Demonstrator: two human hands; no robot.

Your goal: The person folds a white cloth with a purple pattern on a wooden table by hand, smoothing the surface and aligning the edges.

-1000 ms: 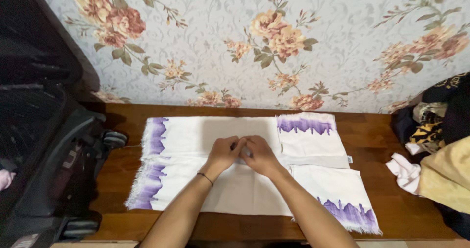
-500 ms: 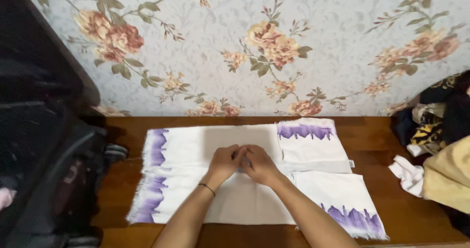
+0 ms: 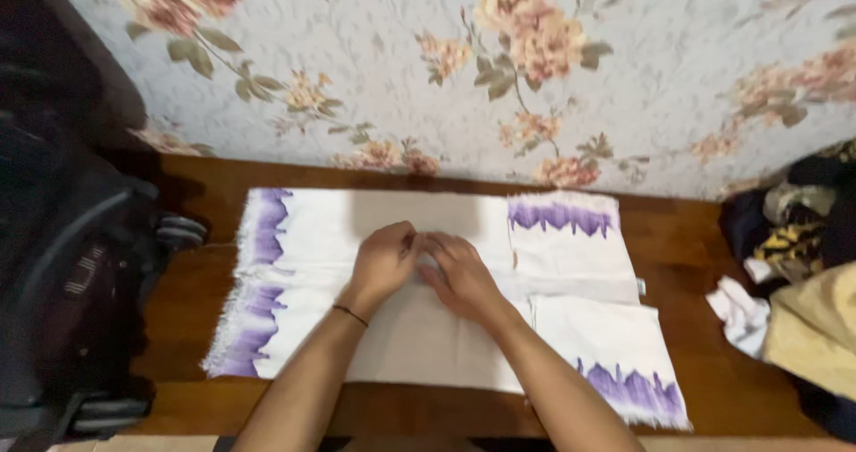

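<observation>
Now, hands: 2, both on the cloth near the middle of the table.
Left hand: palm down on the cloth, fingers curled toward the other hand, pinching a small ridge of fabric; a thin dark band circles the wrist.
Right hand: palm down just beside the left, fingertips meeting it at the same ridge, closed narrowly on the fabric.
Cloth: white with purple jagged bands and a fringe; it lies flat across the table, reaching from near the left edge to near the right front corner.
Cloth ends: 2 purple bands at the left side, 1 at the back right, 1 at the front right corner.
Fold: the right part lies doubled over, its upper layer toward the back edge.
Table: dark brown wood, set against the wall.
Wall: pale paper with pink flowers and green leaves, behind the back edge.
Bag: black, off the left edge of the table.
Clothes: a mixed pile, yellow, white and dark patterned, at the right edge.
</observation>
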